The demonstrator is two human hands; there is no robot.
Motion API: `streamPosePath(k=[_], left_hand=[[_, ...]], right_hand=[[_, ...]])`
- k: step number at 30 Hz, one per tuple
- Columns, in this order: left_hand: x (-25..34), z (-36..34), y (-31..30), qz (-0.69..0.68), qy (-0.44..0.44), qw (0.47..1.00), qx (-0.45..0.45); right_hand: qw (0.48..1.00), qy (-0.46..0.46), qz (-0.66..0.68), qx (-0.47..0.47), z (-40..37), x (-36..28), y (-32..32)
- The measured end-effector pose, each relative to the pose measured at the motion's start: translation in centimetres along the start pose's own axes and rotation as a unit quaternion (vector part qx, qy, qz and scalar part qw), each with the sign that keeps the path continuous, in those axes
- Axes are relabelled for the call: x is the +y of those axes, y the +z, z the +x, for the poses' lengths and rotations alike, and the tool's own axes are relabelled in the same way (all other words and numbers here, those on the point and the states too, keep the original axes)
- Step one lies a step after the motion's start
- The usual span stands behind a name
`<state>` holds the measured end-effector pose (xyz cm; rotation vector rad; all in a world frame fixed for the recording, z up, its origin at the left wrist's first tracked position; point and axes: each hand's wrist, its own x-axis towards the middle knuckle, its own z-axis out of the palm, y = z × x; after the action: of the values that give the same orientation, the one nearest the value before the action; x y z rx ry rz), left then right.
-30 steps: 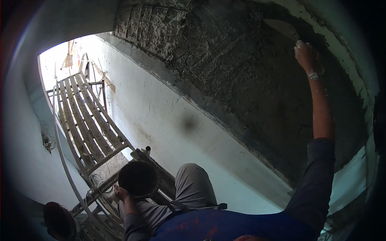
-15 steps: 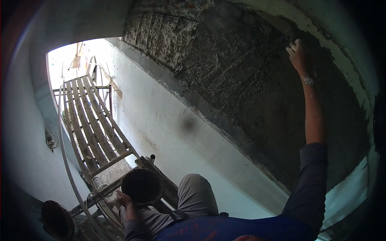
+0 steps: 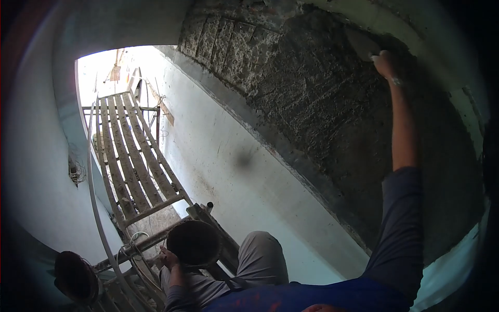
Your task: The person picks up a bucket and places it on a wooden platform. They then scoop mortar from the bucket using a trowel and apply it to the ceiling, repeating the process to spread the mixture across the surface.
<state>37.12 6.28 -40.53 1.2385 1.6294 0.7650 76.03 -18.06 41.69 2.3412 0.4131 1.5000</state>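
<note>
My right hand (image 3: 385,65) is raised at the upper right, fingers wrapped round the handle of a trowel (image 3: 363,44). The trowel's grey blade lies against the dark, wet mortar (image 3: 317,93) on the wall. Rough, ridged mortar shows to the left of the blade, and a smoother patch lies around my forearm. Low in the view, my left hand (image 3: 168,258) is closed at the left rim of a dark round bucket (image 3: 193,243). The bucket rests beside my bent knee, and its inside is too dark to make out.
A slatted platform (image 3: 138,156) stretches toward the bright opening. A long pipe or hose (image 3: 93,182) runs down its left side. Another dark bucket (image 3: 76,278) is at lower left. Loose wires (image 3: 78,174) stick out of the left wall. A ledge (image 3: 270,145) borders the mortar.
The trowel blade has come into clearer view as my right hand shifts slightly up the wall. My left hand remains at the bucket rim. The whole view has moved a little.
</note>
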Motion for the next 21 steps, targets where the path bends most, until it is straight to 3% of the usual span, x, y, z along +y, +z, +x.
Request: streamPosePath(k=[3, 6, 8, 10, 11, 12, 13, 14, 16, 18, 20, 21], left_hand=[[-0.1, -0.1, 0.0, 0.008, -0.001, 1.0, -0.018], [-0.8, 0.3, 0.3, 0.016, 0.005, 1.0, -0.009], [-1.6, 0.8, 0.7, 0.045, 0.031, 0.999, 0.002], [-2.1, 1.1, 0.9, 0.09, 0.068, 0.994, 0.008], [-1.9, 1.0, 0.8, 0.073, 0.06, 0.995, 0.014], [-1.6, 0.6, 0.9, 0.055, 0.053, 0.997, 0.021], [-1.4, 0.4, 1.1, 0.035, 0.046, 0.998, 0.029], [-1.0, 0.4, 1.0, 0.014, 0.04, 0.998, 0.037], [-3.3, 2.2, 2.2, 0.026, 0.062, 0.997, 0.038], [-3.0, 2.0, 2.8, 0.005, 0.055, 0.996, 0.072], [-4.9, 2.7, 4.3, 0.089, 0.256, 0.955, 0.119], [-5.3, 2.7, 4.7, 0.134, 0.349, 0.917, 0.142]], right_hand=[[0.998, 0.039, 0.01, 0.043, -3.2, 2.1, -0.7], [0.994, 0.039, 0.098, 0.024, -7.5, 3.3, -0.2], [0.968, 0.075, 0.239, -0.026, -12.5, 1.3, -0.2], [0.928, 0.034, 0.369, -0.044, -17.9, -0.9, 1.6], [0.894, 0.041, 0.421, -0.146, -20.7, -2.6, 1.4], [0.895, 0.009, 0.412, -0.17, -23.7, -3.6, 3.8], [0.894, 0.019, 0.356, -0.271, -26.0, -6.1, 0.5], [0.823, 0.022, 0.452, -0.343, -29.4, -7.3, 4.1], [0.827, -0.13, 0.434, -0.333, -35.4, -10.8, 5.8], [0.772, -0.2, 0.489, -0.353, -42.6, -15.2, 9.2], [0.729, -0.325, 0.429, -0.423, -47.2, -19.1, 10.1], [0.722, -0.333, 0.383, -0.47, -46.3, -19.2, 5.8]])
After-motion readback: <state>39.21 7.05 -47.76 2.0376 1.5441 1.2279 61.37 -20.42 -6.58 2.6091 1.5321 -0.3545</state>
